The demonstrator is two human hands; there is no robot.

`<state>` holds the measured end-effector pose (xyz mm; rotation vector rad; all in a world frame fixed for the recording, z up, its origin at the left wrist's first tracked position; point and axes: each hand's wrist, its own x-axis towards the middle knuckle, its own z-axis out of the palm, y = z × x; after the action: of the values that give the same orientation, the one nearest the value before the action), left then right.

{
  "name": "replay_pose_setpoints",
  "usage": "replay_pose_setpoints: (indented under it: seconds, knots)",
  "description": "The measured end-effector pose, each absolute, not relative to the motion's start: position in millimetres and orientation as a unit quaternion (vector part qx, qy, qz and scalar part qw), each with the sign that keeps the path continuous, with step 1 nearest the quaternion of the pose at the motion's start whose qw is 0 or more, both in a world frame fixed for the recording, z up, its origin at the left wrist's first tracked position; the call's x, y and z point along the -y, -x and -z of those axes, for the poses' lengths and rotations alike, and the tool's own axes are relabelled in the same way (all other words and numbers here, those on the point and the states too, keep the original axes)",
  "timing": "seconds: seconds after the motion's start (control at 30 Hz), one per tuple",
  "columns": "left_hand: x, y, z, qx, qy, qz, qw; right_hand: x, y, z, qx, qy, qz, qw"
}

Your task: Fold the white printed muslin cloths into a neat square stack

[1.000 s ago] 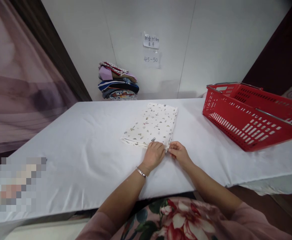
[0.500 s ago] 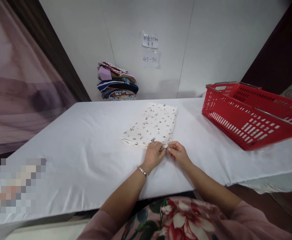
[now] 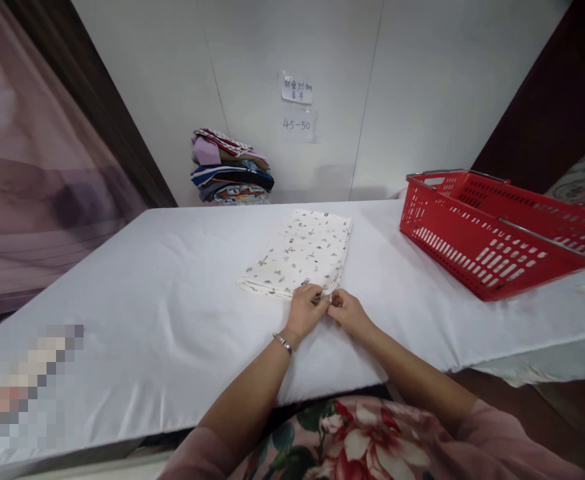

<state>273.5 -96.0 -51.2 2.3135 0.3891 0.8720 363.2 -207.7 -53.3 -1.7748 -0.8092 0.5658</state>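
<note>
A folded white cloth [image 3: 302, 250] with a small scattered print lies flat in the middle of the table. At its near right corner, my left hand [image 3: 306, 308] is closed on the cloth's edge, a bracelet on that wrist. My right hand [image 3: 348, 311] pinches the same corner from the right side, its fingertips almost meeting those of the left. The exact bit of edge between the fingertips is partly hidden by my fingers.
A red plastic basket [image 3: 477, 247] with metal handles stands on the right of the white-covered table [image 3: 187, 360]. Behind the far edge rises a stack of folded cloths [image 3: 232, 170]. Paper signs [image 3: 298, 125] hang on the wall. A blurred-out item [image 3: 27, 380] lies at left.
My right hand has shifted slightly left and down, closer to my left hand at the cloth's corner. The view has tilted a little; the cloth stays in place.
</note>
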Motion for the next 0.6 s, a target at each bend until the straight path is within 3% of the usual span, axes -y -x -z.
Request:
replay_pose_setpoints:
  seconds: [0.13, 0.4, 0.6]
  knots:
    - [95, -275, 54, -0.145, -0.885, -0.340, 0.284, 207, -366, 52, 0.309, 0.745, -0.248, 0.536]
    - [84, -268, 37, -0.104, -0.920, -0.351, 0.139, 215, -369, 47, 0.210, 0.656, -0.396, 0.607]
    - [90, -266, 37, -0.019, -0.958, -0.278, 0.072, 221, -365, 50, 0.222, 0.620, -0.386, 0.646]
